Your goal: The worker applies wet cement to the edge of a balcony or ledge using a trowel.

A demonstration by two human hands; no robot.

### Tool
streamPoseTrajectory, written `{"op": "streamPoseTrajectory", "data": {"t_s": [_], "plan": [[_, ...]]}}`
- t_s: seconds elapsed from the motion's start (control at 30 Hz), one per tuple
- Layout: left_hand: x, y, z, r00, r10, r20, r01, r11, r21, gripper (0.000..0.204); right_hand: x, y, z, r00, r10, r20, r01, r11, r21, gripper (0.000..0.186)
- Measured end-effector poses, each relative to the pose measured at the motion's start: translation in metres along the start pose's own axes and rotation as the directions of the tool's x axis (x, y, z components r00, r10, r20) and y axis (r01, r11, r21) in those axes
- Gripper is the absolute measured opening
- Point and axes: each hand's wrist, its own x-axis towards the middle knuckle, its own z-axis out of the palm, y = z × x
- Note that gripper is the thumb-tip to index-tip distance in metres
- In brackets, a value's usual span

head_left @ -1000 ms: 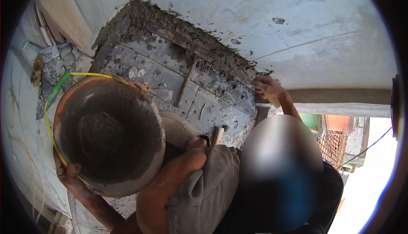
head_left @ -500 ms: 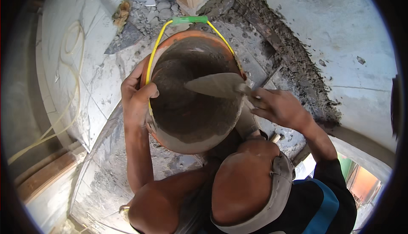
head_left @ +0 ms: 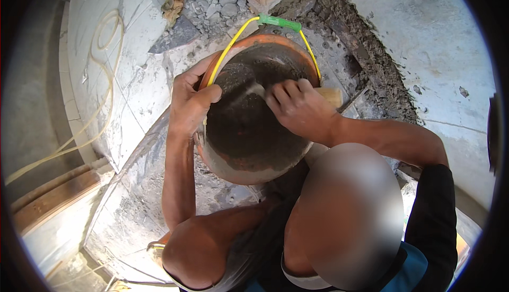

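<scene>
One fist [head_left: 300, 108] over the bucket [head_left: 246, 171]

Our left hand [head_left: 190, 103] holds the side of a round orange bucket [head_left: 268, 39]. Our right hand [head_left: 303, 110] grips a wood-handled trowel [head_left: 332, 97] over the dark mix [head_left: 254, 133] inside. We see a green grip [head_left: 279, 23] on the bucket's yellow wire [head_left: 231, 40], grey stones [head_left: 228, 10] past it, and a pale, loopy hose [head_left: 112, 88] on our left.

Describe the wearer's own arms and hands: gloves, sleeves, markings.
Left hand and right hand: no gloves. Left forearm and right forearm: bare, no watch or bracelet visible. Right side: half-length, plain black sleeve, blue panel near its lower end in view. Left sleeve: can't see.
</scene>
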Motion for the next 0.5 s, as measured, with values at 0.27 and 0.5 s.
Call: {"op": "streamPoseTrajectory", "data": {"t_s": [0.27,0.5], "plan": [[0.002,0.004,-0.001,0.997,-0.038,-0.073,0.052,0.978,0.201,0.058,-0.032,-0.026,0.023,0.971,-0.229,-0.075,0.199,0.938,-0.285,0.026],[0.007,0.008,0.027,1.0,-0.011,0.028,0.008,0.993,0.115,0.058,-0.005,0.028,0.031,0.982,-0.136,-0.128,0.132,0.99,-0.041,0.033]]}}
